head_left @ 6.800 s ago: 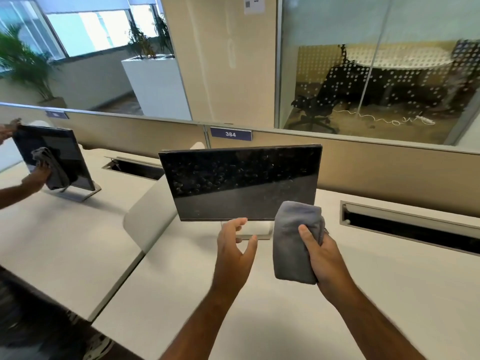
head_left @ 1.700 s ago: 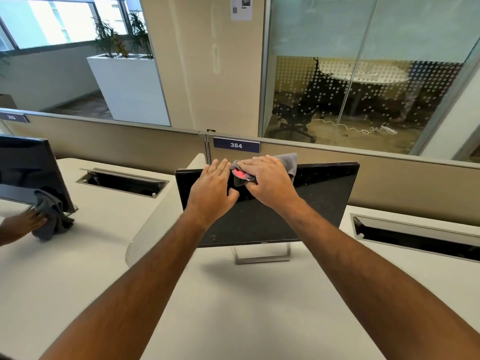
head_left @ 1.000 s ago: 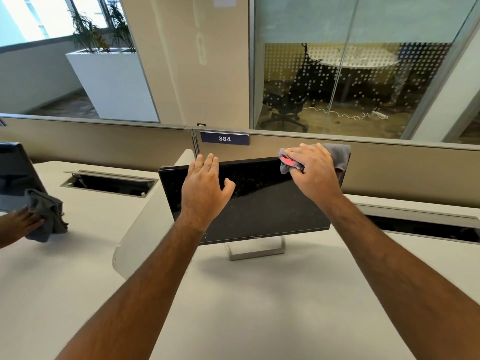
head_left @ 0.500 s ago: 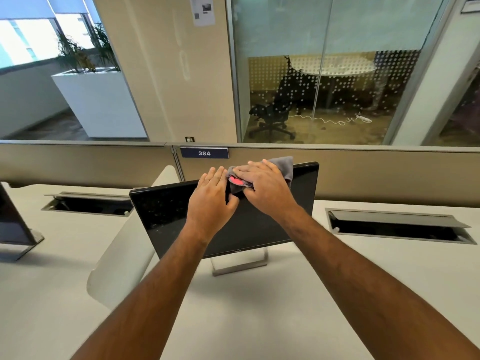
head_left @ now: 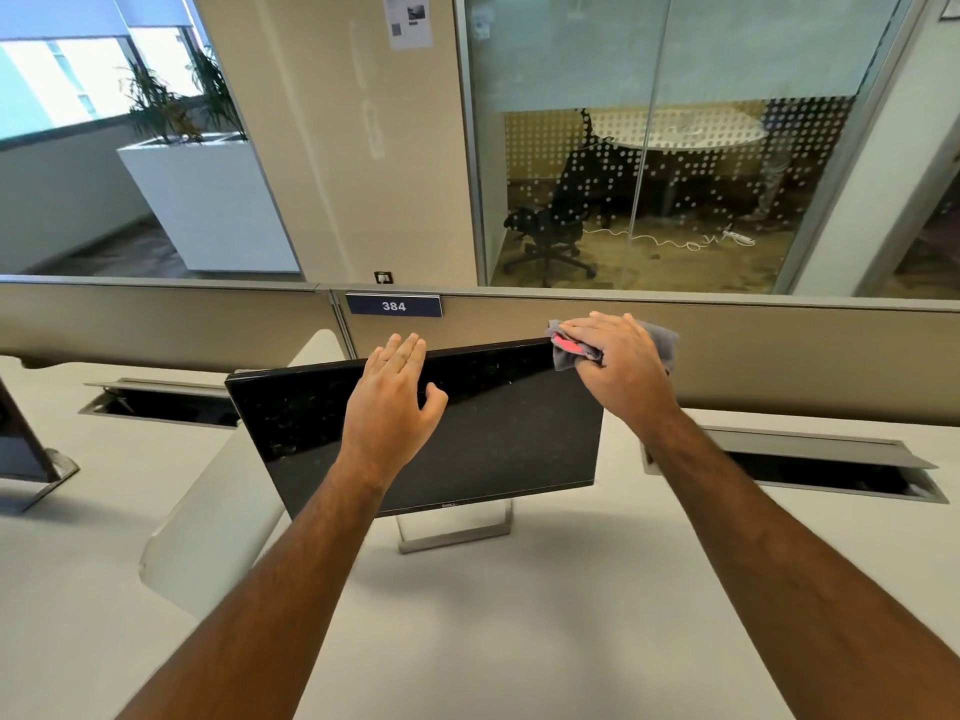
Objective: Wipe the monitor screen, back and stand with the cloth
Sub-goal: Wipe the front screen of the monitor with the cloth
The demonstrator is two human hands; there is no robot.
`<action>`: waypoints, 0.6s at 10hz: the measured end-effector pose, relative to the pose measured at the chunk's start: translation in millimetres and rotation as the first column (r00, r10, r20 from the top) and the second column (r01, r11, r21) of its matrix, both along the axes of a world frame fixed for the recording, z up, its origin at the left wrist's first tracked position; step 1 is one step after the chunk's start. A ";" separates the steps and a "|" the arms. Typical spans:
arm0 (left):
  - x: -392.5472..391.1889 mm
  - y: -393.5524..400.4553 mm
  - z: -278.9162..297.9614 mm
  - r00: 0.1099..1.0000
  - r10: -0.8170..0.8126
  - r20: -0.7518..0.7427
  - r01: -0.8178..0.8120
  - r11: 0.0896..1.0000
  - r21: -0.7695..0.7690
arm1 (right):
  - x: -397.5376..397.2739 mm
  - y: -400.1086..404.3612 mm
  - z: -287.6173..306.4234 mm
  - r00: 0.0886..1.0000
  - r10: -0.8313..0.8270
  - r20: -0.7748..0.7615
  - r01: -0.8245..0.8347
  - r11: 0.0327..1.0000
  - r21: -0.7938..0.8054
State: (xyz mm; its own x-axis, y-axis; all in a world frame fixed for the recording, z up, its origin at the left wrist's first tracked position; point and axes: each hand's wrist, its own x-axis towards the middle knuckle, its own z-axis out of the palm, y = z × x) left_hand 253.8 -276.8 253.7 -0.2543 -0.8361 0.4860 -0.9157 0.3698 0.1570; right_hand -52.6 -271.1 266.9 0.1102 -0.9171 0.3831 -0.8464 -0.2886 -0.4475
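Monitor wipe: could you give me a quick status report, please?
Left hand flat on the monitor top edge, steadying. Right hand presses the cloth at the top right corner. Nothing in the way.

A white desk (head_left: 519, 615) stretches out, a curved white divider (head_left: 218, 511) standing on it at left. Behind runs a beige partition (head_left: 779, 366) carrying a blue plate reading 384 (head_left: 394, 306). Cable trays (head_left: 831, 465) sit open. Beyond the glass: a black office chair (head_left: 550, 226), a round table (head_left: 675, 129), a white planter (head_left: 208, 200).
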 end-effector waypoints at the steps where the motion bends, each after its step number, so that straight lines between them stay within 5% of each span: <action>1: -3.2 -0.5 -1.8 1.000 0.007 -0.022 -0.008 1.000 -0.016 | -26.8 -14.1 24.7 0.896 0.314 0.314 -0.427 0.804 0.415; 2: -6.8 -1.7 -2.1 0.999 0.021 -0.047 -0.023 0.999 -0.027 | -32.0 -34.8 26.8 0.819 0.368 0.439 -0.567 0.633 0.527; 3: -9.5 -2.7 -2.9 0.997 0.033 -0.066 -0.035 0.999 -0.023 | -22.2 -29.6 23.8 0.922 0.247 0.300 -0.354 0.851 0.389; 4: -14.4 -4.1 -3.0 0.995 0.048 -0.086 -0.051 0.998 -0.030 | 22.8 -0.1 -11.6 0.987 -0.107 -0.120 0.083 0.978 -0.191; 6: -10.7 -1.9 -3.5 0.997 0.042 -0.071 -0.047 0.996 -0.071 | 15.9 -10.5 -10.4 0.992 -0.057 -0.116 0.037 0.985 -0.169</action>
State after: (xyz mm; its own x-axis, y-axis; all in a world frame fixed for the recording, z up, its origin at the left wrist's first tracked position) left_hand 243.1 -278.7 250.1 -0.1812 -0.8078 0.5608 -0.9194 0.3417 0.1950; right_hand -36.7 -281.7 256.5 0.1229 -0.8467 0.5177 -0.9052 -0.3095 -0.2912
